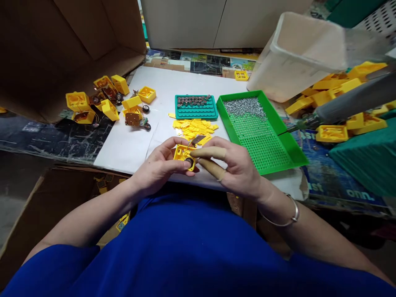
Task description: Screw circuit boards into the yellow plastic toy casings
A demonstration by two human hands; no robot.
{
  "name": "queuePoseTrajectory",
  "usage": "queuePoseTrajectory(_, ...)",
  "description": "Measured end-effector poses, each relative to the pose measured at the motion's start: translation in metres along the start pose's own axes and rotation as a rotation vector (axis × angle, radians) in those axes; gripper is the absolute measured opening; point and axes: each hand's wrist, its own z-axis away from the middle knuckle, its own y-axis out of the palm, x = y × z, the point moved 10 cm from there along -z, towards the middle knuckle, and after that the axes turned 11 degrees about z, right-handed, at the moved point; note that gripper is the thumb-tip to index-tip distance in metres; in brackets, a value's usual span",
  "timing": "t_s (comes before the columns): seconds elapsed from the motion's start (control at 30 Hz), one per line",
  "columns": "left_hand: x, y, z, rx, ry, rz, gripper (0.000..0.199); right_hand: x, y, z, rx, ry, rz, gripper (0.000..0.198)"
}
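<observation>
From my far seat, I see the yellow case [180,156] just above the near edge of the white sheet [123,152]. My left hand [157,165] holds it between thumb and fingers, open face up, I believe so that its inside is free for the other hand. The thumb lies by the round dark part [189,163], which probably steadies it. My right hand [243,167] is narrow, its two covered fingers [213,154] close together at the case; whether they pinch a wire, I cannot tell, the parts being too small. A brown board [198,140] stands tilted at the far side of the case.

The yellow pieces [194,128], the teal tray [196,114] and the green tray [289,145] lie near, I suppose for short reaching. On the blue sheet [328,165] I can read "ast" and "onn."; I find no complete brand name.
</observation>
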Motion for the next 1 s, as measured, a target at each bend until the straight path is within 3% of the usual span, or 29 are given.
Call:
queuePoseTrajectory(0.1, 0.0, 0.001, 0.002, 0.004, -0.054, 0.019, 0.04, 0.001, -0.009, 0.003, -0.121, -0.1, 0.098, 0.033)
queuePoseTrajectory(0.23, 0.014, 0.007, 0.006, 0.098, -0.256, 0.077, 0.042, 0.01, 0.006, 0.011, -0.112, -0.336, 0.229, 0.047)
queuePoseTrajectory(0.4, 0.02, 0.016, 0.015, 0.223, -0.387, 0.148, 0.043, 0.015, 0.008, 0.015, -0.13, -0.39, 0.284, 0.044)
queuePoseTrajectory(0.53, 0.017, 0.006, 0.014, 0.148, -0.306, 0.066, 0.041, 0.017, -0.009, 0.014, -0.208, -0.365, 0.31, 0.045)
queuePoseTrajectory(0.67, 0.004, -0.009, 0.005, -0.011, -0.036, -0.134, 0.035, 0.02, -0.015, 0.017, -0.265, -0.339, 0.375, 0.039)
queuePoseTrajectory(0.77, -0.005, -0.008, 0.001, -0.044, 0.132, -0.149, 0.035, 0.023, -0.014, 0.021, -0.281, -0.296, 0.31, 0.035)
queuePoseTrajectory(1.0, 0.001, 0.004, -0.002, 0.065, 0.044, -0.023, 0.044, 0.038, -0.006, 0.028, -0.28, -0.383, 0.352, 0.028)
